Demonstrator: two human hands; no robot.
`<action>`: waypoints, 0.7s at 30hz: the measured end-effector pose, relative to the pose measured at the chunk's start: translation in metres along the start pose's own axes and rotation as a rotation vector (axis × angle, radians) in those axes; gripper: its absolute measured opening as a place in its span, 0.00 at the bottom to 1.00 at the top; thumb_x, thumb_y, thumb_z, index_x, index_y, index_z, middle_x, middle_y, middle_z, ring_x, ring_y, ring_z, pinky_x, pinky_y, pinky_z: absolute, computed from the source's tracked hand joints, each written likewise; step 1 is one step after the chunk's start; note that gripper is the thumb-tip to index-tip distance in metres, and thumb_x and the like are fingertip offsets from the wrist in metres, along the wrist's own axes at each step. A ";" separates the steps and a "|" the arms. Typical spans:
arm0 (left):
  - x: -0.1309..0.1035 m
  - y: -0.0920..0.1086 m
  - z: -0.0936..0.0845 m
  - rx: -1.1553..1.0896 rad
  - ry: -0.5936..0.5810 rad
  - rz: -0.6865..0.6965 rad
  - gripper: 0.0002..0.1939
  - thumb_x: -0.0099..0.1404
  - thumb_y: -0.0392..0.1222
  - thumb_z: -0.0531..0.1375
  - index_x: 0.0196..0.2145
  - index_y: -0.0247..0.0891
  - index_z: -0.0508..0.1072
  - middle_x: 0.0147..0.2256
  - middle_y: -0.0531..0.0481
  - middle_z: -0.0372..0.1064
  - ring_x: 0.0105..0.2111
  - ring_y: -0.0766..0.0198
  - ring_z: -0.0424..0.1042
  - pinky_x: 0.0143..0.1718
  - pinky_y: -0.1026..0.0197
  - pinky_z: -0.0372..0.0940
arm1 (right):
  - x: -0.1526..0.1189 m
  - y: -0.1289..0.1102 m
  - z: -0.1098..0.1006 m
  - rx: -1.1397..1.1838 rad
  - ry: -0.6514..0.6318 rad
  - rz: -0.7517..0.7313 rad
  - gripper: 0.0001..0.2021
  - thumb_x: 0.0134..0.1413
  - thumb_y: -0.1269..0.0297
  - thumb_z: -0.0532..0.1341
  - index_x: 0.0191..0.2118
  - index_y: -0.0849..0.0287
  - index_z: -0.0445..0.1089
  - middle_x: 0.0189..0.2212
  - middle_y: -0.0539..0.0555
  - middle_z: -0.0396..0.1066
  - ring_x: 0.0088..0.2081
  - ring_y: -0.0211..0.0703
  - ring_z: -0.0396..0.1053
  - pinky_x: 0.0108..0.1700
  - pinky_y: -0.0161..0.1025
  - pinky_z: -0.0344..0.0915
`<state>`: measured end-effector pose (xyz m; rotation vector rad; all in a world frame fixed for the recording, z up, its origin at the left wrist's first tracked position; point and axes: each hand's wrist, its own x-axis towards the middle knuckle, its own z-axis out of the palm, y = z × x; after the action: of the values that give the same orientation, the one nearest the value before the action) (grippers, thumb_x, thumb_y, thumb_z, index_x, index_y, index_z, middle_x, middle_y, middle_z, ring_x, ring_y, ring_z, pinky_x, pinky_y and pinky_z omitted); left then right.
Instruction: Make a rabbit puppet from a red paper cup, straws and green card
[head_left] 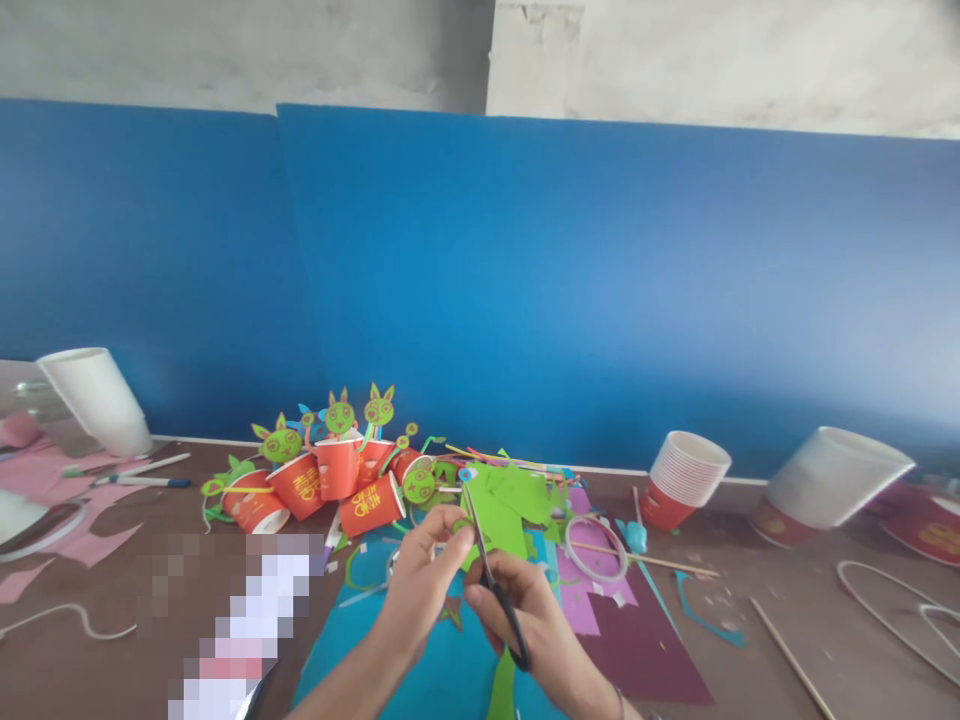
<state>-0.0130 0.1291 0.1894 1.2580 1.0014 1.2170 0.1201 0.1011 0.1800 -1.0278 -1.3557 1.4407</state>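
Observation:
My right hand (529, 610) is closed around the black handles of a pair of scissors (513, 625), whose blades point up and away. My left hand (424, 570) pinches a small piece of green paper (463, 523) beside the blades. How far the blades are apart is hard to make out. Under both hands lies a blue paper sheet (337, 650), with a cut-out with pointed ears (452, 613) on it. Just beyond are green paper sheets (517, 495) with scraps over them.
Red paper cups (337, 470) with green animal faces (277, 443) cluster at the back left. Stacked cups (686, 470) stand at the right. A tape roll (596, 548) lies on purple paper (581, 610). Wooden sticks (791, 655) and markers (142, 482) lie about; a blue panel (525, 300) rises behind.

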 end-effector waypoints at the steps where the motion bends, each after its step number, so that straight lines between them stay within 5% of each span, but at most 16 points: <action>1: 0.000 0.002 -0.001 0.000 -0.027 0.001 0.13 0.59 0.51 0.60 0.31 0.38 0.73 0.35 0.48 0.71 0.39 0.58 0.68 0.42 0.60 0.62 | 0.000 -0.001 -0.001 -0.004 -0.004 0.008 0.26 0.41 0.39 0.66 0.29 0.60 0.65 0.13 0.42 0.57 0.15 0.30 0.52 0.17 0.29 0.50; 5: 0.002 0.013 -0.008 0.012 -0.150 0.010 0.12 0.58 0.50 0.61 0.28 0.38 0.73 0.31 0.50 0.71 0.38 0.59 0.69 0.43 0.60 0.62 | -0.003 -0.007 -0.003 -0.029 -0.022 0.030 0.25 0.41 0.40 0.66 0.29 0.60 0.66 0.14 0.42 0.57 0.16 0.30 0.52 0.17 0.29 0.50; 21: 0.006 0.027 -0.023 0.105 -0.199 -0.014 0.12 0.54 0.49 0.65 0.29 0.37 0.75 0.31 0.49 0.72 0.37 0.59 0.69 0.41 0.60 0.63 | -0.002 -0.008 -0.009 -0.076 -0.080 0.057 0.21 0.44 0.45 0.66 0.25 0.61 0.67 0.12 0.40 0.53 0.13 0.27 0.47 0.14 0.29 0.44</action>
<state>-0.0379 0.1365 0.2145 1.4218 0.9353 1.0171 0.1295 0.1017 0.1878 -1.0745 -1.4586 1.4963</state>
